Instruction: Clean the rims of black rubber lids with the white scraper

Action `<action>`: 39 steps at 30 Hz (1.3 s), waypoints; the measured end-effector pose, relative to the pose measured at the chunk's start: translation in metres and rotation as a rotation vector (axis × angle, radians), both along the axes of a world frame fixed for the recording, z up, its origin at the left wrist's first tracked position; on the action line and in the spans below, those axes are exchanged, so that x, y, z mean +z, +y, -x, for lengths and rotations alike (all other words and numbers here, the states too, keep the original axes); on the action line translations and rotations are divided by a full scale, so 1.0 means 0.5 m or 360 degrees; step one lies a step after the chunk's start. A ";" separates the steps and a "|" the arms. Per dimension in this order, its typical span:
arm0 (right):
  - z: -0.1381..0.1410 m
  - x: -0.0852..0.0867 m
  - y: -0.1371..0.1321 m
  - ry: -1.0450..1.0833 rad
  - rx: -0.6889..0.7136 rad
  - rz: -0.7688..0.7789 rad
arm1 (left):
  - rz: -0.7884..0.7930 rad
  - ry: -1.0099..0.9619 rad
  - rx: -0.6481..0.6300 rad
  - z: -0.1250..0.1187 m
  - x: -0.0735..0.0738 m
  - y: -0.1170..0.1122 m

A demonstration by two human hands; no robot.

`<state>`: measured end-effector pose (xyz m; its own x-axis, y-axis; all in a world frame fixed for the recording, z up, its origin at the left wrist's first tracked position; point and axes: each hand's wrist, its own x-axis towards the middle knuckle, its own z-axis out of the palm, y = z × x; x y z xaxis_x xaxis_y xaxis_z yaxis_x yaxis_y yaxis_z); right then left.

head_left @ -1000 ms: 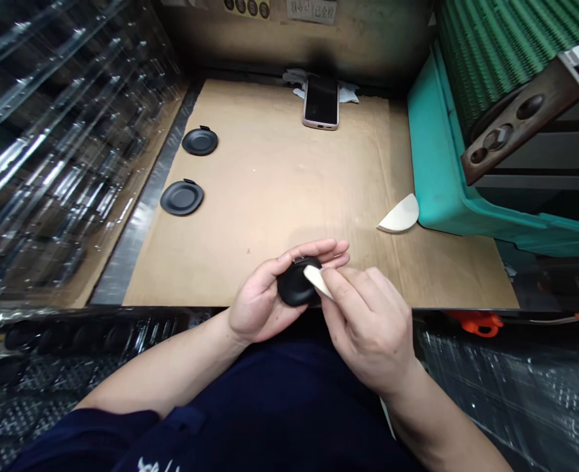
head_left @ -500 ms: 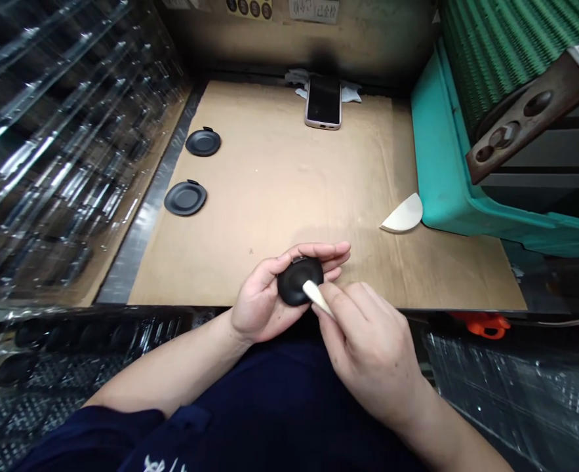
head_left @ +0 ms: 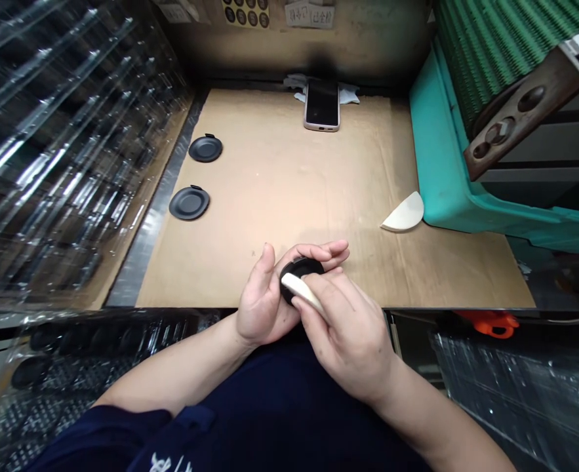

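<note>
A black round plastic cap (head_left: 309, 265) lies in the palm of my left hand (head_left: 264, 301), whose fingers cradle its far side while the thumb stands raised off it. My right hand (head_left: 348, 321) pinches a white wedge-shaped pad (head_left: 296, 286), its tip against the cap's face. Part of the cap is hidden by the pad and the right fingers. Two similar black caps, each with a small tab on the rim, rest at the left: a farther cap (head_left: 205, 149) and a nearer cap (head_left: 189, 203). A half-round white pad (head_left: 404, 213) sits at the right.
Cardboard (head_left: 279, 190) covers the worktop. At its back a phone (head_left: 322, 108) leans on a crumpled cloth. A teal bin (head_left: 441, 164) borders the right, beside a green ribbed part (head_left: 505, 52). Stacked clear trays (head_left: 63, 151) rise at the left. An orange tool handle (head_left: 496, 324) hangs below the front edge.
My left thumb has lifted off the cap. My right hand has moved left, carrying the white pad across the cap toward its left edge.
</note>
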<state>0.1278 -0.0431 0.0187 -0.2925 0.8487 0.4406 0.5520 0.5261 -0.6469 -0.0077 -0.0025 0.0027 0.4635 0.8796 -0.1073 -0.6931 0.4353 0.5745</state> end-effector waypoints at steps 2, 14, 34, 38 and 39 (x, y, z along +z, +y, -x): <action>-0.002 0.002 0.001 0.0009 0.0025 -0.0001 | 0.0004 0.0004 -0.0005 0.000 -0.001 -0.001; -0.011 0.000 0.005 -0.0029 0.0183 0.0002 | 0.0079 -0.0035 -0.0020 0.000 -0.001 0.000; -0.076 -0.022 0.002 -0.0395 0.0034 -0.0222 | -0.0048 -0.0218 0.0069 -0.018 -0.033 0.004; -0.083 -0.028 0.016 -0.0519 -0.0134 -0.0304 | 0.0012 -0.0264 -0.0084 -0.014 -0.037 0.009; -0.083 -0.030 0.016 -0.0513 -0.0173 -0.0322 | 0.0025 -0.0274 -0.0093 -0.014 -0.038 0.010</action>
